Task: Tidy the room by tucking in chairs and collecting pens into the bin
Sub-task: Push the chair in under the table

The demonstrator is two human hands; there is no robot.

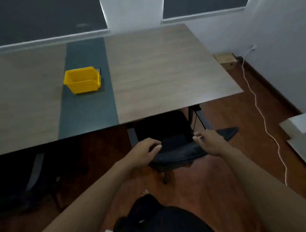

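Both hands grip the top edge of a black chair low in the middle of the frame. The left hand curls over the backrest's left end, fingers bent down on the dark padded rim; the right hand clasps the right end, thumb on the near side and fingers wrapped over the far side. Both forearms reach forward from the bottom corners, bare and nearly straight. The backrest is a curved, matte black band; the seat beyond it lies partly under the table, whose near edge crosses above the hands. The tabletop is pale wood-grain laminate with a dark grey strip running from near edge to far edge left of centre. On that strip, in the upper left of the frame, stands a yellow plastic bin, rectangular and open-topped; nothing can be made out inside it. The floor is reddish-brown wood, with a white cable trailing down the right side.
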